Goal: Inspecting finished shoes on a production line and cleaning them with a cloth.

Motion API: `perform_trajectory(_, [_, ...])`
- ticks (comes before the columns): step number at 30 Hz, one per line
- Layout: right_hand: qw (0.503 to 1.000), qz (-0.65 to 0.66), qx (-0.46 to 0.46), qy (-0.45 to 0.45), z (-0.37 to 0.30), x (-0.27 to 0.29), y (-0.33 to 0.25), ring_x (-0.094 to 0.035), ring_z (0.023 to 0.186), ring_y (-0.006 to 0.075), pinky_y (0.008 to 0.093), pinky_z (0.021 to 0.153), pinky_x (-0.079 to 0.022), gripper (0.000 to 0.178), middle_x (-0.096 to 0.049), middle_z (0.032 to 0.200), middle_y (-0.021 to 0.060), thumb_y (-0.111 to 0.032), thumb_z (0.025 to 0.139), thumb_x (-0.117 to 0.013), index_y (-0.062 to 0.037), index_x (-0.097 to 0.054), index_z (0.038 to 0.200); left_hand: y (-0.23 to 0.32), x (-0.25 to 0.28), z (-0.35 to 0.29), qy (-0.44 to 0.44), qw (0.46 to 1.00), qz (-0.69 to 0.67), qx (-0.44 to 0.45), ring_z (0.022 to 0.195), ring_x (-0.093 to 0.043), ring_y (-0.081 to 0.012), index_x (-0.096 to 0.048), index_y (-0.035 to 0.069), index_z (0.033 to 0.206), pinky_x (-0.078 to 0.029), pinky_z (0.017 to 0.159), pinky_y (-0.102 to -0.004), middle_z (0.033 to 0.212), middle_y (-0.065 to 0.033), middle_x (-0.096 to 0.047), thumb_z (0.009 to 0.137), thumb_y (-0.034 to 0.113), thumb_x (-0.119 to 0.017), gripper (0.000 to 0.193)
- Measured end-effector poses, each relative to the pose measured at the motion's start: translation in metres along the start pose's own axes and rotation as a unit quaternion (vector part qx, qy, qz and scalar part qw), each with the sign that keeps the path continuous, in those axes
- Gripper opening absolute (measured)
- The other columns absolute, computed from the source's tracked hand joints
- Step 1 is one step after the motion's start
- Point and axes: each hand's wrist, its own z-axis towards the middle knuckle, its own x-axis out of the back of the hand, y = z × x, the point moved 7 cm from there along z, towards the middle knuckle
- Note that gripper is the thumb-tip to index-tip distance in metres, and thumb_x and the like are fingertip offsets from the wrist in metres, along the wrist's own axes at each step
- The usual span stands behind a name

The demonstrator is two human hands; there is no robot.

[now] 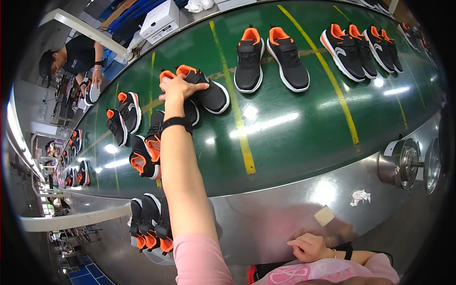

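Observation:
My left arm reaches far across the green belt. My left hand (175, 88) grips a pair of black sneakers (212, 97) with orange lining and white soles, its thumb across the right shoe; the other shoe is partly covered by the hand. Close to my forearm lies another pair of black sneakers (141, 154), orange openings toward me, partly hidden by the arm. My right hand (309, 247) rests near my body by the metal ledge, fingers curled and nothing visible in them. Just beyond it lies a small beige square pad (324, 216).
More sneakers stand along the belt (285, 137) between yellow lines, with several on the ledge (148, 219) left of my arm. A metal handwheel fitting (403, 163) sits at the right edge. Across the belt, a co-worker (71, 59) holds a shoe; a white box (160, 20) stands nearby.

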Motion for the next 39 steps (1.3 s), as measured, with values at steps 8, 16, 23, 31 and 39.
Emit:
perform_trajectory(8, [1.0, 0.014, 0.01, 0.012, -0.004, 0.002, 0.001, -0.065, 0.069, 0.0179, 0.0291, 0.057, -0.054, 0.021, -0.065, 0.08, 0.0009, -0.006, 0.077, -0.068, -0.0131, -0.072, 0.096, -0.06, -0.028, 0.001, 0.087, 0.978, -0.188, 0.018, 0.136, -0.033, -0.0399, -0.055, 0.028, 0.129, -0.033, 0.1, -0.0741, 0.139, -0.0128, -0.049, 0.058, 0.05, -0.093, 0.083])
perform_trajectory(16, [0.998, 0.028, 0.03, 0.044, -0.01, 0.01, 0.002, -0.065, 0.069, 0.0175, 0.0302, 0.057, -0.054, 0.017, -0.063, 0.078, -0.0003, -0.007, 0.079, -0.068, -0.0139, -0.072, 0.094, -0.059, -0.009, -0.052, 0.201, 0.957, -0.19, -0.091, 0.109, -0.05, -0.0394, -0.065, 0.013, 0.103, -0.04, 0.099, -0.047, 0.11, -0.0187, -0.057, 0.062, 0.044, -0.091, 0.057])
perform_trajectory(23, [0.997, 0.043, 0.032, 0.057, -0.025, 0.016, 0.012, -0.066, 0.071, 0.0201, 0.0323, 0.059, -0.055, 0.014, -0.066, 0.081, 0.0016, -0.01, 0.083, -0.066, -0.0128, -0.072, 0.095, -0.012, 0.054, -0.195, 0.238, 0.894, -0.252, -0.283, 0.104, -0.049, -0.0352, -0.059, 0.005, 0.085, -0.043, 0.089, -0.0438, 0.103, -0.0138, -0.054, 0.059, 0.02, -0.093, 0.045])
perform_trajectory(31, [0.982, 0.165, -0.048, 0.078, -0.039, 0.028, 0.022, -0.064, 0.068, 0.0202, 0.0307, 0.06, -0.052, 0.015, -0.066, 0.085, 0.0051, -0.009, 0.09, -0.063, -0.0095, -0.072, 0.101, 0.005, 0.068, -0.415, 0.191, 0.764, 0.17, -0.592, 0.128, -0.046, -0.0286, -0.067, 0.018, 0.091, -0.038, 0.104, -0.0568, 0.124, -0.0064, -0.055, 0.075, 0.018, -0.071, 0.017])
perform_trajectory(39, [0.953, 0.203, -0.04, 0.221, -0.048, 0.042, 0.041, -0.058, 0.07, 0.0189, 0.0295, 0.065, -0.048, 0.018, -0.062, 0.086, 0.0091, -0.008, 0.096, -0.058, -0.0078, -0.068, 0.111, -0.032, -0.044, -0.533, 0.022, 0.713, 0.189, -0.675, 0.136, -0.045, -0.0228, -0.071, 0.019, 0.098, -0.038, 0.104, -0.0476, 0.148, 0.0049, -0.049, 0.078, 0.015, -0.065, 0.021])
